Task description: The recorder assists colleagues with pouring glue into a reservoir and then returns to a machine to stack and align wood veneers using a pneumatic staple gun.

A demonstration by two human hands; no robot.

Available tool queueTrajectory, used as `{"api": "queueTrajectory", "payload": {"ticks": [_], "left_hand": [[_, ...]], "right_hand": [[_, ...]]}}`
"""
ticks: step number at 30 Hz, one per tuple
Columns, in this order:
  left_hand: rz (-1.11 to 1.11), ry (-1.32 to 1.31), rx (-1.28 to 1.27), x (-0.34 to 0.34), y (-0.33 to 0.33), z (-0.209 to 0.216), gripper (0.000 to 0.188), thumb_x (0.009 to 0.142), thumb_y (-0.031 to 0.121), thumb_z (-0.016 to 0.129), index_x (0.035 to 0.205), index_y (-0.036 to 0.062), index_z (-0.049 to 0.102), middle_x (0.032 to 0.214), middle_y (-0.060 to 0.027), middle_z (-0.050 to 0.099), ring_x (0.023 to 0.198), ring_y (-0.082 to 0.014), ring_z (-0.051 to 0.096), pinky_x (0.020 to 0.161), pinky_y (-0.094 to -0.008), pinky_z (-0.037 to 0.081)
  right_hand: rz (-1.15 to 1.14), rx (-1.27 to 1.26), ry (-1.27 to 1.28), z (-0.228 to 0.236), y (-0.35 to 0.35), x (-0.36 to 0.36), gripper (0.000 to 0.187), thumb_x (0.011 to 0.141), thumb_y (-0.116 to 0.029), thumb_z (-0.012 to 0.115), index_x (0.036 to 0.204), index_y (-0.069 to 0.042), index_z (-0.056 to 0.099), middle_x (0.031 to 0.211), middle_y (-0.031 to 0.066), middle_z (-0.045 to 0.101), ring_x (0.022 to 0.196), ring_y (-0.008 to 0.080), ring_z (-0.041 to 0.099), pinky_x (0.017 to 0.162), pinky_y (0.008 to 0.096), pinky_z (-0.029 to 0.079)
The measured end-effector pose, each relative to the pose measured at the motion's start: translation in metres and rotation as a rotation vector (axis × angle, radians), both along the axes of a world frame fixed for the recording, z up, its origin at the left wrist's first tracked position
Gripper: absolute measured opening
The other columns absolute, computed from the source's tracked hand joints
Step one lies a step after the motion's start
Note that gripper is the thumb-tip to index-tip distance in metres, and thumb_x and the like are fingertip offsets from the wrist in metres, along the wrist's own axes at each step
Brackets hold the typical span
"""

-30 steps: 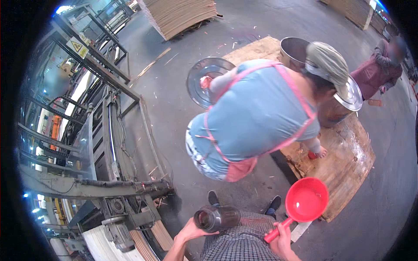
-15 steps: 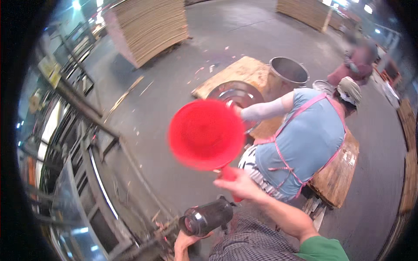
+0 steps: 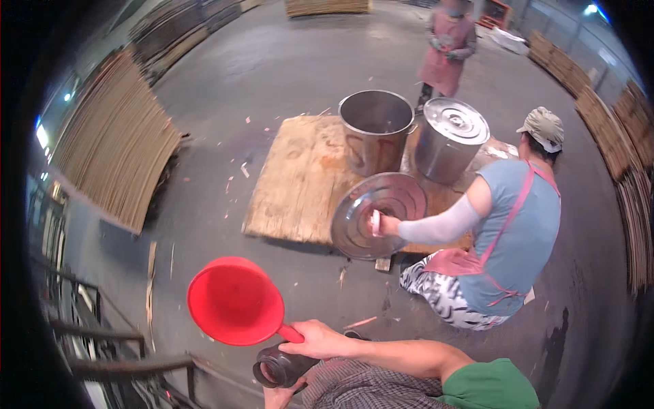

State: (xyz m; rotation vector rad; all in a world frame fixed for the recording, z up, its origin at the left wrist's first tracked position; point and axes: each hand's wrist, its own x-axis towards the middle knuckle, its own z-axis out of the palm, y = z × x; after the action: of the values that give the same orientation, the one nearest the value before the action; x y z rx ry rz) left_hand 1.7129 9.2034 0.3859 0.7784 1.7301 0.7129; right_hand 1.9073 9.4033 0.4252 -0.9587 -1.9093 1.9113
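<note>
My right hand is closed round the short handle of a red plastic dipper, whose round bowl is held out over the floor at the left. Below it, my left hand grips a dark, cylindrical flask from underneath. The flask lies tilted, its round mouth toward the lower left. Most of the left hand's fingers are hidden behind the flask, and my right hand and wrist cover part of it. The two things are close together, but I cannot tell whether they touch.
A crouching co-worker in a blue top holds a round metal lid by its handle. On a wooden platform stand an open metal drum and a lidded one. Stacked sheets rise at left; another person stands beyond.
My view has swung to the right, bringing the platform and drums to the middle. The dipper and flask are lower and further left in view, still held. The co-worker's lid shows more fully.
</note>
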Motion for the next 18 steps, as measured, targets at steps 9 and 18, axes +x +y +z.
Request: {"api": "queueTrajectory", "payload": {"ticks": [9,18], "left_hand": [[-0.589,-0.205,0.237,-0.201,0.344,-0.107,0.102,0.068,0.011,0.096,0.149,0.0035,0.034,0.138,-0.0106,0.055,0.126,-0.0213,0.055,0.107,-0.0388,0.049],[-1.124,-0.046,0.223,-0.191,0.622,-0.161,0.096,0.068,0.024,0.095,0.146,-0.0004,0.045,0.142,-0.0154,0.058,0.134,-0.0236,0.053,0.115,-0.0394,0.042]], "right_hand": [[-0.615,-0.045,-0.06,-0.115,0.195,-0.147,0.049,0.09,-0.044,0.075,0.106,0.002,0.071,0.095,0.0159,0.075,0.09,0.0232,0.072,0.079,0.0384,0.055],[-1.245,-0.479,0.093,-0.194,0.332,-0.099,0.035,0.095,-0.034,0.075,0.108,-0.002,0.064,0.089,0.007,0.07,0.067,0.0131,0.067,0.06,0.0283,0.056]]}}
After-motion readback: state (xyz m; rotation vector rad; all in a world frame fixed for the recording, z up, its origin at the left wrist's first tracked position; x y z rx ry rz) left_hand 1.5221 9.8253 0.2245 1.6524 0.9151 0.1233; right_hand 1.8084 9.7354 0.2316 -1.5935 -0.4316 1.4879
